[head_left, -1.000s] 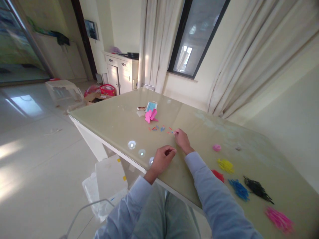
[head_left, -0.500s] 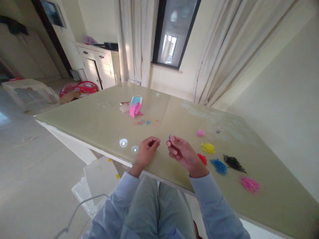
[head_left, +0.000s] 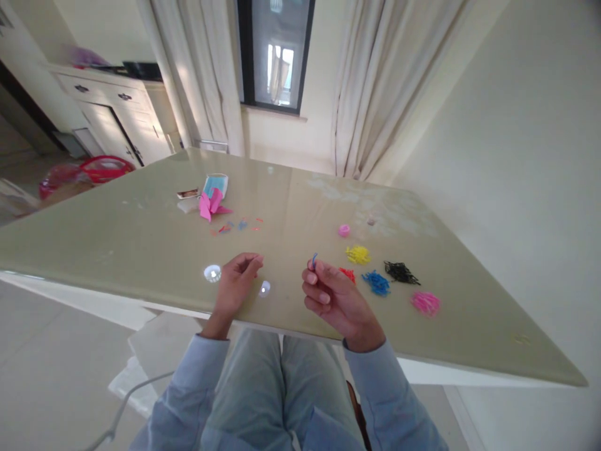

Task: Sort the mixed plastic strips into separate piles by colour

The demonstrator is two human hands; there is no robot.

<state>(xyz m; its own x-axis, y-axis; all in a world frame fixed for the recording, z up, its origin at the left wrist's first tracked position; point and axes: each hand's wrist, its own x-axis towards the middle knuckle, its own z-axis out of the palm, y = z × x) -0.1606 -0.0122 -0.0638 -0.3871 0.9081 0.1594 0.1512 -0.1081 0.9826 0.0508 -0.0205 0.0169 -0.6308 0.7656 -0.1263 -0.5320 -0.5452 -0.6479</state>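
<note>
Evidently colour decides how the little pieces lie: on the worktop (head_left: 300,200), to the right, a yellow pile (head_left: 357,254), a blue pile (head_left: 376,283), a black pile (head_left: 400,272) and a pink pile (head_left: 426,303) sit apart from each other, probably so they don't mix. The red pile (head_left: 348,274) is partly hidden behind my right hand (head_left: 340,304).

That hand pinches a thin blue piece (head_left: 314,259) between thumb and forefinger, its end poking up above the fingertips, I'd guess so I can see it clearly. My other fingers there curl loosely underneath, touching nothing else I can see.

My left hand (head_left: 235,282) is near the front edge, thumb and forefinger pressed together; I can't tell whether anything is between them. Beyond it, blue bits (head_left: 242,224) and reddish bits (head_left: 259,220) lie loosely scattered, near the pink folded shape (head_left: 212,205) and the face mask (head_left: 215,183).
</note>
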